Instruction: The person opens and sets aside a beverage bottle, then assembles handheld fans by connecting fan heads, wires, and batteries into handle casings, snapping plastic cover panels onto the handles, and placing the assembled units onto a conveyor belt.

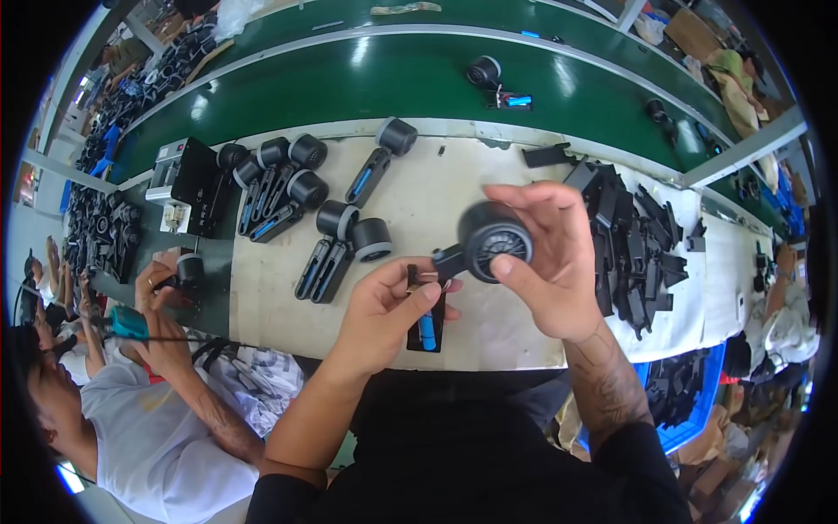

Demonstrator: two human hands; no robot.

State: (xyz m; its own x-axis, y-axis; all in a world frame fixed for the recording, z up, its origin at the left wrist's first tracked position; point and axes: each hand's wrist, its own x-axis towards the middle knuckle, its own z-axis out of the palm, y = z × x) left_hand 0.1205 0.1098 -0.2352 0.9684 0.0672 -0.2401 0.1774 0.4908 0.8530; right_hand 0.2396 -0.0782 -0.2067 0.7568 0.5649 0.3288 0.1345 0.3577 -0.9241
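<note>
The person's right hand (554, 262) is cupped broadly around a round, black plastic fan head with a spoked grille (496, 243), the thumb pressed near the edge of the grille and the fingers arched behind and above it; such a spread grip probably suits so wide a drum. The head lies against the palm, on the left side of that hand, its grille turned toward the person and its short black neck pointing left to the other hand. The left hand (380, 319) is nearly closed, thumb and fingers pinching at the end of this neck, just above a narrow, open black plastic handle with a blue cylindrical cell (427, 334) inside. The handle hangs toward the person, its open side up, perhaps to leave the cell in sight; whether neck and handle are joined is hidden by the fingers. Both hands are above the pale, sheet-covered surface (515, 336), likely paired so that one steadies the head while the other controls the slim end. To the left, similar black fan units with blue cells (325, 266) lie with heads mostly away from the person, while loose black plastic shells (624, 249) are heaped to the right, seemingly for easy reach.
</note>
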